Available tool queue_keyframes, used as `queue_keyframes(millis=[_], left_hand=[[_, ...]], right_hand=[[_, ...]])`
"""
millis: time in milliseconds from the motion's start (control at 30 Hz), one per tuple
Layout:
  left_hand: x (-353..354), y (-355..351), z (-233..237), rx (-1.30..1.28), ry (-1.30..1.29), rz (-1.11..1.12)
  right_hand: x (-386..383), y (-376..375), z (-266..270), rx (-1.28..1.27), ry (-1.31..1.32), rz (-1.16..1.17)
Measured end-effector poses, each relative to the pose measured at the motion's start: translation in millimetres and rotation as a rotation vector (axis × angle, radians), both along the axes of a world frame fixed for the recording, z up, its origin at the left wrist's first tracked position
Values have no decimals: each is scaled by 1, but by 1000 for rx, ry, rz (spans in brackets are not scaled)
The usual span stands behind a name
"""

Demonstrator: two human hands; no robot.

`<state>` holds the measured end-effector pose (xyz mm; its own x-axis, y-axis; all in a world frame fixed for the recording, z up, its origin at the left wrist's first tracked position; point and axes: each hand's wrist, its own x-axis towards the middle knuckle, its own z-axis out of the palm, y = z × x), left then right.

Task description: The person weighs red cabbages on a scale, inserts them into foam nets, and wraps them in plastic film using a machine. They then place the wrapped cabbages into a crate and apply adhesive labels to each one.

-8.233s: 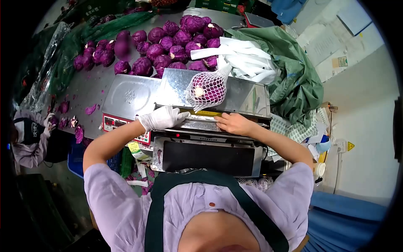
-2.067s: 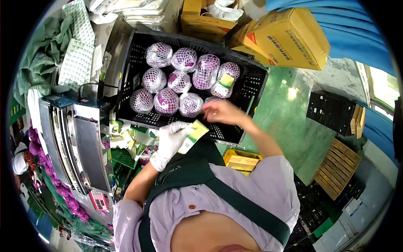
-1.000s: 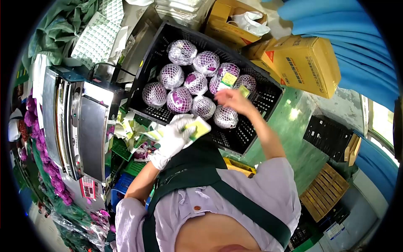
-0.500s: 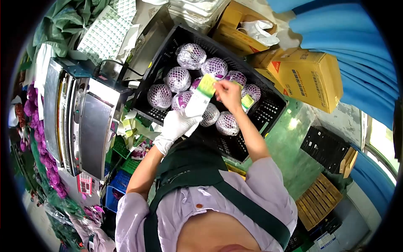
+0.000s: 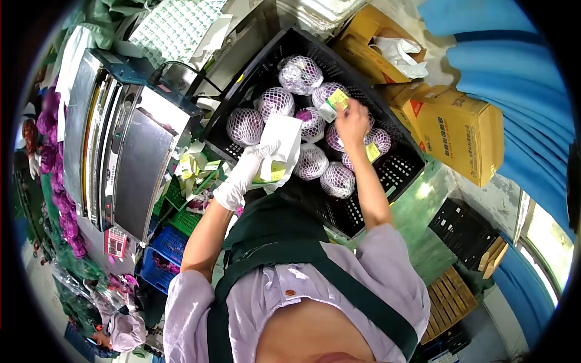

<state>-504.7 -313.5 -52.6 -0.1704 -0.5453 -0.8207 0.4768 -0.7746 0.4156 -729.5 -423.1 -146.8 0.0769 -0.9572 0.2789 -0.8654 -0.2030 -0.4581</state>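
My left hand (image 5: 243, 175), in a white glove, is closed on a strip of labels (image 5: 284, 134) at the crate's near left side. The strip's white back faces up, and a yellow-green part hangs below. My bare right hand (image 5: 353, 124) pinches a yellow-green label (image 5: 338, 99) over the cabbages, close to a net-wrapped cabbage (image 5: 325, 92). Several round purple cabbages in white netting lie in the black crate (image 5: 296, 37), among them one at the left (image 5: 245, 127) and one near the front (image 5: 337, 180). Another label (image 5: 372, 151) sits on a cabbage right of my right hand.
At the left stands a metal-sided machine (image 5: 142, 163). Cardboard boxes (image 5: 457, 130) stand beyond the crate at the right, before a blue curtain (image 5: 502, 60). Blue and green baskets (image 5: 160, 257) are low on the left. Another person (image 5: 124, 327) is at the lower left.
My right hand has moved from the label strip rightward over the cabbages, with a label now in its fingers. The strip in my left hand has tipped over. The view has shifted slightly.
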Motion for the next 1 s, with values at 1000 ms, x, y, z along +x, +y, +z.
queue_keyframes(millis=[1000], left_hand=[[44,77,-13,-40,-606,89]], right_hand=[[92,-81,-18,-32,28,102]])
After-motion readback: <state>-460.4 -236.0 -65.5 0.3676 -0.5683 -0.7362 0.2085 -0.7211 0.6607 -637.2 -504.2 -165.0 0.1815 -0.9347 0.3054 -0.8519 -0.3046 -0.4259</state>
